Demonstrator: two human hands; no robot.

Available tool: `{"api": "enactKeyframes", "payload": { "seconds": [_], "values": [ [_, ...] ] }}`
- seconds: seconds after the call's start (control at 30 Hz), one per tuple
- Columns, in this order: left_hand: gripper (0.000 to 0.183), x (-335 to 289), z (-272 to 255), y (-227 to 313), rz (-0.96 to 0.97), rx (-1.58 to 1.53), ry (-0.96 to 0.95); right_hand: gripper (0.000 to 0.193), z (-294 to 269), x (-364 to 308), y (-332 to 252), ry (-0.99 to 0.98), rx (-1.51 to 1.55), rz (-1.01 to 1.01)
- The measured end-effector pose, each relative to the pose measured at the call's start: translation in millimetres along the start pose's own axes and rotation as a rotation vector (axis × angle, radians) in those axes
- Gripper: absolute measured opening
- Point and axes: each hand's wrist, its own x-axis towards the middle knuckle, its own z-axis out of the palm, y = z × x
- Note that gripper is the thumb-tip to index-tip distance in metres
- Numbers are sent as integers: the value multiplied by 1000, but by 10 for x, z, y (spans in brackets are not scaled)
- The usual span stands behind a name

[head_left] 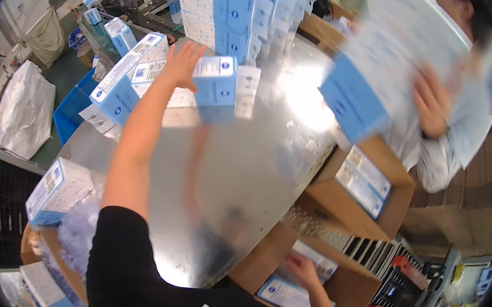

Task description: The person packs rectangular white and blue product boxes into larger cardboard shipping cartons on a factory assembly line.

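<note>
My left arm reaches far across the metal table (pixel 239 159). My left hand (pixel 181 68) has its fingers spread over the left part of a blue and white carton (pixel 216 83) lying on the table. Another such carton (pixel 120 100) lies at an angle just left of it. At the lower right, my right hand (pixel 303 270) is inside an open cardboard box (pixel 354 293), its fingers bent together above the blue and white cartons (pixel 287 295) in there. Whatever its fingertips pinch is too small to make out.
Upright cartons (pixel 234 19) stand at the table's far end. At the right, a co-worker's hand (pixel 431 102) holds a blurred blue and white stack (pixel 355 99) above a second cardboard box (pixel 401 198). Clear plastic (pixel 77 225) and a carton (pixel 60 190) lie at the left.
</note>
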Motion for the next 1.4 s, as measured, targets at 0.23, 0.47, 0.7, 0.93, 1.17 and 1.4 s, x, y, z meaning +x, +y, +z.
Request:
{"api": "enactKeyframes", "payload": {
  "seconds": [0.23,0.47,0.7,0.93,1.17,1.4],
  "values": [
    [61,-28,239,535,708,-402,-214,50,-570,7,-2134,364,-272,-447],
    [112,-695,-271,-1389,40,-12,55,81,-14,768,-3136,-112,-1311,-1179],
    [104,-1647,-243,-446,178,-328,-413,85,459,584,-2997,-137,-1125,-1228],
    [96,-2135,-388,1120,399,-309,-203,78,663,-7,-2741,116,-961,-1299],
    [82,-2711,-675,1098,545,-441,393,74,-1032,-1993,-1001,437,230,-859],
    [69,-2797,-584,3220,714,-1211,-281,68,-701,-2507,1522,1221,1698,-457]
  ]
}}
